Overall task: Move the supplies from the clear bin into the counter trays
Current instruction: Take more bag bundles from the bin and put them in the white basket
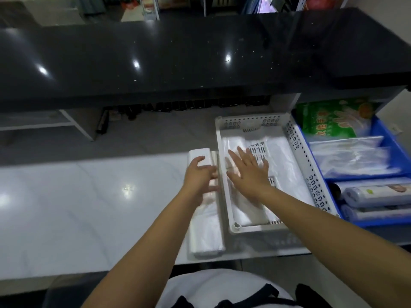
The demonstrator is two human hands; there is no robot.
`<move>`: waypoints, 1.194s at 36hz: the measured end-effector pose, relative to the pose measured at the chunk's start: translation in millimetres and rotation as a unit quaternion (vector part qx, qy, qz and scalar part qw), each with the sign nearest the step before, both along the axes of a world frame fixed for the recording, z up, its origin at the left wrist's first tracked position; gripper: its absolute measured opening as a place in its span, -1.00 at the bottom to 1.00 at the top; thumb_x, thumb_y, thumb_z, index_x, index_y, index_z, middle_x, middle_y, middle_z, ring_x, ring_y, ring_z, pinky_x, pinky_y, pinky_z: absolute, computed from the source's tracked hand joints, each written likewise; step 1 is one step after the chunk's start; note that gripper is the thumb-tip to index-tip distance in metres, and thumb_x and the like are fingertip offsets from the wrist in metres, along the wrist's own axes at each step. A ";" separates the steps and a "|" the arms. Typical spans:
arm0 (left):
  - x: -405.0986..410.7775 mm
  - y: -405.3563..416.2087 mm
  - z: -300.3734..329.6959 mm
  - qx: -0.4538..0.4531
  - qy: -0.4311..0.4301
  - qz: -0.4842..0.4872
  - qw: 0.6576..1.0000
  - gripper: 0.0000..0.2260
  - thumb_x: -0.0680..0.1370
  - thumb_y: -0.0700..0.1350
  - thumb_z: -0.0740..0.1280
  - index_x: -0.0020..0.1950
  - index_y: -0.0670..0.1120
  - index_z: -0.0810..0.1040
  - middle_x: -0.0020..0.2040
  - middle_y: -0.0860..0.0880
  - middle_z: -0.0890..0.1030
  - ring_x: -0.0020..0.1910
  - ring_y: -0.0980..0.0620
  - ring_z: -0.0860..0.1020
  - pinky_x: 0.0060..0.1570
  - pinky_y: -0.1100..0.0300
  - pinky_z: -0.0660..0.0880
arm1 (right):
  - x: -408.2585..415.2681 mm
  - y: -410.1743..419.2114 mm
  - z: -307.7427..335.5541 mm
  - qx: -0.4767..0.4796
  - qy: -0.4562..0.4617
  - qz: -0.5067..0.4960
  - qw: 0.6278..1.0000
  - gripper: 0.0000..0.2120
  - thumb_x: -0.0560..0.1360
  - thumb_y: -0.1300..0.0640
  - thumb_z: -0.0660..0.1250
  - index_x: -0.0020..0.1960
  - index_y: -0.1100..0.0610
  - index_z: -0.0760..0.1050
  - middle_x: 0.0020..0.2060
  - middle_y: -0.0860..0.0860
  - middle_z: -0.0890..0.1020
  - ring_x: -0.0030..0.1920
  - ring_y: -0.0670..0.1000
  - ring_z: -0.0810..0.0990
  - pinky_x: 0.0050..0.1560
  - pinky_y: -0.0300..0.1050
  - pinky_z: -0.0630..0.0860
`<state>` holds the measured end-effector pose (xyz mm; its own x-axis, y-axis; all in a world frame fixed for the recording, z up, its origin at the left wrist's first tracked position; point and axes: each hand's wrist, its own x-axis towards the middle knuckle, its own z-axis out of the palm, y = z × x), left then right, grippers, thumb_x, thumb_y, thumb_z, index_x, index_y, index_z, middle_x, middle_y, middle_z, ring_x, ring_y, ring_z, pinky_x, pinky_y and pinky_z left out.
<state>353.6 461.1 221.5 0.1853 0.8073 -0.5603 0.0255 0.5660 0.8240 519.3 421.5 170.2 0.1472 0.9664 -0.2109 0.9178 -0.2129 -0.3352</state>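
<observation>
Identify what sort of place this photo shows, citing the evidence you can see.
Probably a shop's service counter: a raised black countertop fronts a lower white worktop, where a white perforated tray and blue bin hold plastic bags and bag rolls.

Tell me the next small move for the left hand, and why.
Probably lift the bag stack over the rim into the white tray: the left hand already grips it just outside, while the right hand presses the bags inside flat.

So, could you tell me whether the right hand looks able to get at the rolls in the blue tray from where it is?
Probably yes. The right hand lies open over the white basket, holding nothing, and the rolls lie uncovered in the blue tray just beyond the basket's wall.
</observation>
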 end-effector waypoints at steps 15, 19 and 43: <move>-68.1 11.2 -25.2 -0.088 0.144 -0.080 0.982 -0.69 0.48 -0.10 0.44 0.19 -0.07 0.48 0.02 -0.10 0.55 -0.10 -0.10 0.58 -0.19 0.04 0.58 | -41.5 -84.9 3.0 0.018 0.007 0.053 0.998 -0.32 0.50 -0.36 -0.07 0.52 -0.33 -0.30 0.61 -0.09 -0.17 0.58 0.01 -0.30 0.48 0.25 -0.36; -51.0 15.8 -23.3 -0.096 0.187 -0.113 0.971 -0.81 0.45 -0.18 0.46 -0.01 -0.17 0.53 -0.09 -0.13 0.58 -0.19 -0.09 0.57 -0.23 0.12 0.56 | -41.9 -85.9 2.9 -0.006 0.055 0.047 0.997 -0.31 0.47 -0.33 -0.04 0.47 -0.42 -0.37 0.61 -0.06 -0.06 0.59 0.09 -0.19 0.50 0.30 -0.25; -96.2 0.6 65.6 0.080 0.066 -0.133 0.986 -0.52 0.42 -0.33 0.46 0.22 0.11 0.56 -0.04 -0.10 0.71 -0.06 -0.12 0.70 -0.20 0.01 0.63 | -23.7 -96.4 51.9 0.140 0.420 -0.039 0.896 -0.36 0.46 -0.07 0.48 0.44 -0.35 0.29 0.44 -0.33 0.34 0.42 -0.29 0.29 0.39 -0.09 0.30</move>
<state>257.4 461.6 287.1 0.3366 0.8195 -0.4638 0.2681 0.3888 0.8814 495.6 325.1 222.1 0.1202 0.9923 -0.0301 0.3019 -0.0654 -0.9511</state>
